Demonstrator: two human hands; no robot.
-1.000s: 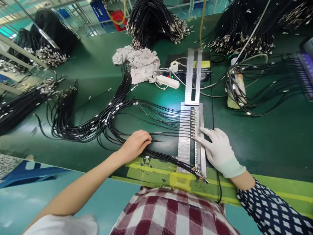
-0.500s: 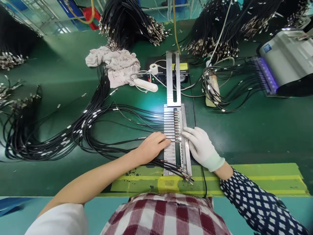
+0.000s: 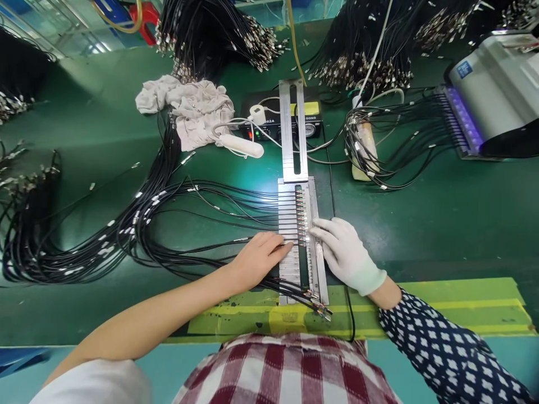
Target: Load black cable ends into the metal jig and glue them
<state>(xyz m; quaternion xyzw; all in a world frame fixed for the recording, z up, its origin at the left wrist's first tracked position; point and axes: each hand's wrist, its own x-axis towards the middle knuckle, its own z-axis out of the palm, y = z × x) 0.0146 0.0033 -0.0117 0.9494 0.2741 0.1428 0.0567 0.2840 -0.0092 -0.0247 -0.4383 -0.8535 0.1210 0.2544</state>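
My bare left hand (image 3: pixel 259 261) lies over the left side of a slotted metal fixture (image 3: pixel 290 266), thumb and fingers closed around a thin black cable (image 3: pixel 227 243) that runs in beneath them. Across from it, my right hand (image 3: pixel 347 252) wears a white glove; its fingers stretch out flat, tips touching the fixture's right rail beside the connectors. Several black cables (image 3: pixel 248 196) sit side by side in the upper slots, their small metal connectors (image 3: pixel 300 210) lined up along the opening. Nearer to me, a loose bunch of cable ends (image 3: pixel 318 303) rests across the fixture's lower end.
A slotted metal bar (image 3: pixel 287 134) extends beyond the fixture, over a black control box (image 3: pixel 269 132). A crumpled cloth (image 3: pixel 202 109) and white handheld lamp-like piece (image 3: pixel 242 147) lie left of it. A grey machine with purple light (image 3: pixel 490 101) stands right. Cable bundles (image 3: pixel 219 33) line the back.
The view has shifted slightly, so the bench appears a little further left and up. Both hands stay at nearly the same place on the fixture.
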